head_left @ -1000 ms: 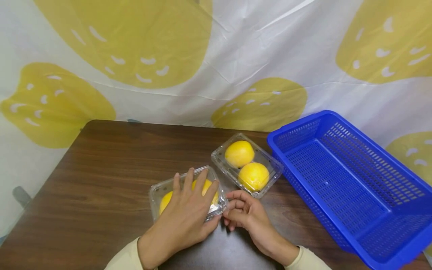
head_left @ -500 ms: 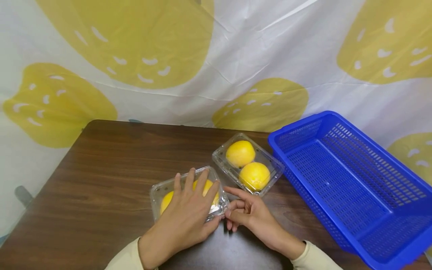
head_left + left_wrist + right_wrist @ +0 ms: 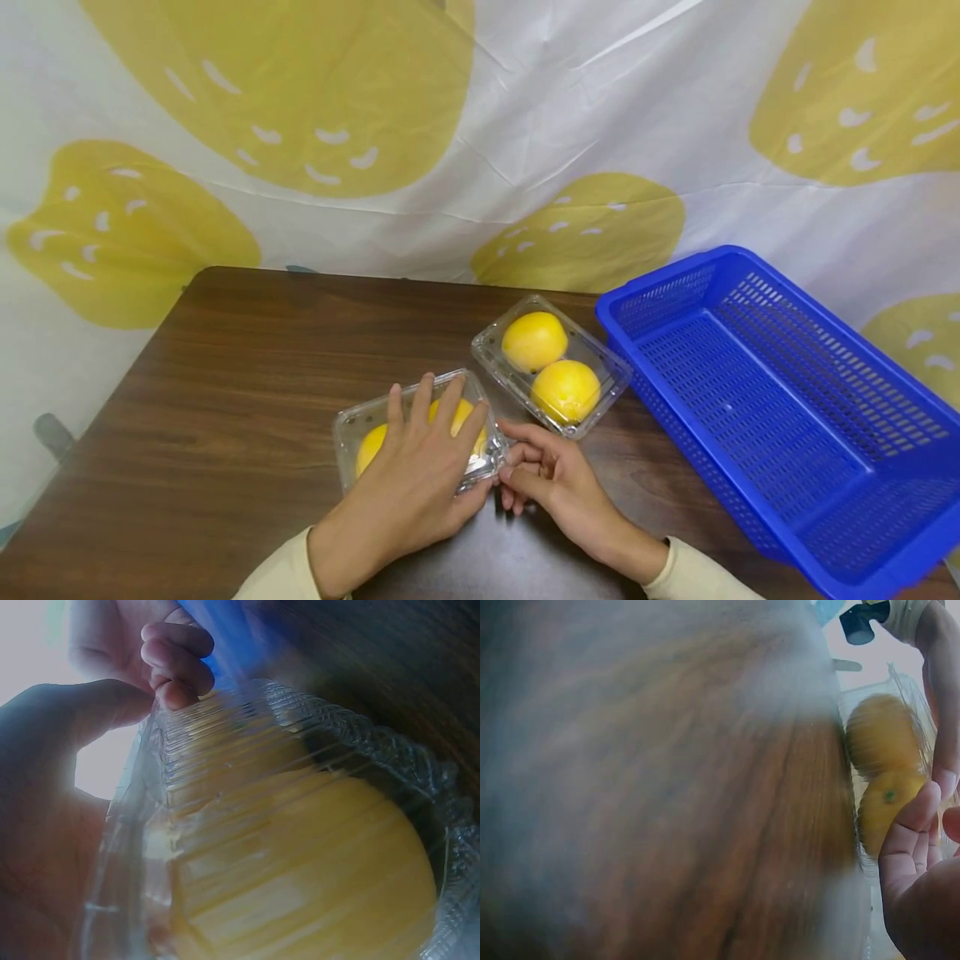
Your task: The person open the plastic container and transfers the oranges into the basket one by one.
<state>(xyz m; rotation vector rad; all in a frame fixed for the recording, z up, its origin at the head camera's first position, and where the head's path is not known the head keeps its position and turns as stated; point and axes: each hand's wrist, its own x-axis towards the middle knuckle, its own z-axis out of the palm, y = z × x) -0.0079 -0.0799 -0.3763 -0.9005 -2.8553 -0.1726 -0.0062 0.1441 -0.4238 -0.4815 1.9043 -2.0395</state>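
My left hand (image 3: 408, 487) lies over a clear plastic clamshell box (image 3: 362, 413), fingers spread across the lid and thumb along the near side. Inside are yellow, round citrus-like fruits (image 3: 369, 450); the right wrist view shows two, one fruit (image 3: 881, 814) with a green stem spot. At the box's near right corner, my right hand (image 3: 562, 483) pinches the rim between thumb and curled fingers. From the left wrist, those right fingers (image 3: 180, 660) bend over the corner of the ribbed lid. My left palm hides part of the lid.
Just behind to the right, a second clear clamshell box (image 3: 588, 354) holds two yellow fruits. Its corner meets a large blue slotted basket (image 3: 678, 429) on the right. All stand on a dark wooden table (image 3: 247, 375), against a white curtain (image 3: 420, 225) with yellow prints.
My right index finger, stretched out half a second ago, has bent back to the box corner. The left hand, both boxes and the basket stay where they were.
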